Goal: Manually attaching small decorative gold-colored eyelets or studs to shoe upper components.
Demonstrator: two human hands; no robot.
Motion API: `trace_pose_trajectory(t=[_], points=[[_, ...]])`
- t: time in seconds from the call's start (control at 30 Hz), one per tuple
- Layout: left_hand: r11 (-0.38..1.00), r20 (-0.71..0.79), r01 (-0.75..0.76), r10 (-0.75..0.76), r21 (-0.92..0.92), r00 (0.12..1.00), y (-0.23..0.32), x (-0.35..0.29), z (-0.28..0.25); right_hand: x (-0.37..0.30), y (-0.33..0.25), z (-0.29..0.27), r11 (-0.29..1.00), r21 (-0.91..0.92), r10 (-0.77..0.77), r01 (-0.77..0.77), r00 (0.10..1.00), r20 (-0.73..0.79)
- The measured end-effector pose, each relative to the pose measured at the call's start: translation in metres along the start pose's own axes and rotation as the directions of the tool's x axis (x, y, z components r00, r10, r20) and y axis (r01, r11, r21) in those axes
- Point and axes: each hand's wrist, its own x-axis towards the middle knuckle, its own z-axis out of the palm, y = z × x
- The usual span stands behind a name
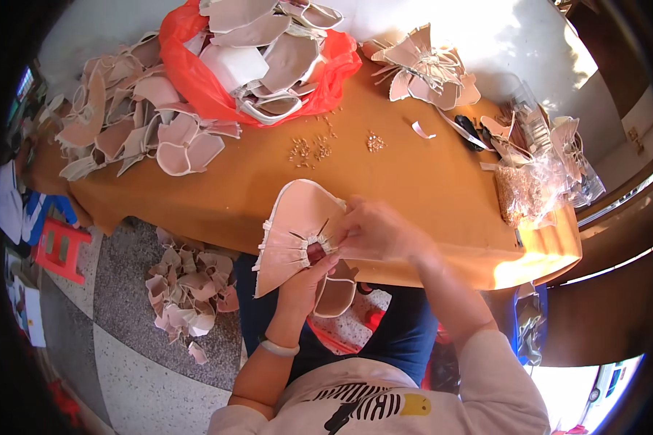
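Observation:
My left hand [301, 283] is closed around a beige bra [295, 210] with moulded cups, held up at the table's near edge. Its middle is gathered into tight folds around the fingers, and another cup [336, 293] hangs below toward my lap. Against the right side of those folds, my right hand [379, 230] is pinched closed, slightly blurred. Whatever small thing its fingertips may hold is hidden. Beyond the bra, small gold-coloured pieces lie in loose clusters [308, 151] and in a little heap [375, 141] on the brown tabletop [428, 181].
More beige bras pile up at the far left [134, 119], and others fill a red plastic bag [189, 72]. A bundle of them [428, 72] lies at the back right, near a clear bag of gold-coloured pieces [514, 196]. Floor pile [189, 286] and red stool [62, 250] stand left.

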Motion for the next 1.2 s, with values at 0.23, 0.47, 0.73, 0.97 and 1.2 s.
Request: trace_pose_trajectory(t=[0.23,0.47,0.73,0.97,1.2], points=[[0.998,-0.108,-0.007,0.000,-0.059,0.994,-0.002,-0.002,0.002,0.084,0.036,-0.005,0.957,0.090,0.289,-0.275,0.899,-0.330],[0.997,-0.088,-0.056,0.050,-0.057,0.995,-0.005,0.002,0.002,0.091,0.057,0.006,0.982,-0.109,0.103,-0.156,0.918,-0.383],[0.991,-0.119,-0.115,0.123,0.067,0.985,0.008,-0.007,0.016,-0.007,-0.013,0.008,0.980,0.179,0.100,-0.081,0.990,-0.097],[0.997,-0.101,-0.078,0.079,0.017,0.992,0.006,-0.004,0.022,-0.015,-0.007,0.021,0.985,0.145,0.114,-0.090,0.979,-0.166],[0.990,-0.104,-0.125,0.132,0.063,0.986,-0.001,-0.002,0.018,-0.008,-0.017,0.024,0.949,0.222,0.274,-0.224,0.933,-0.232]])
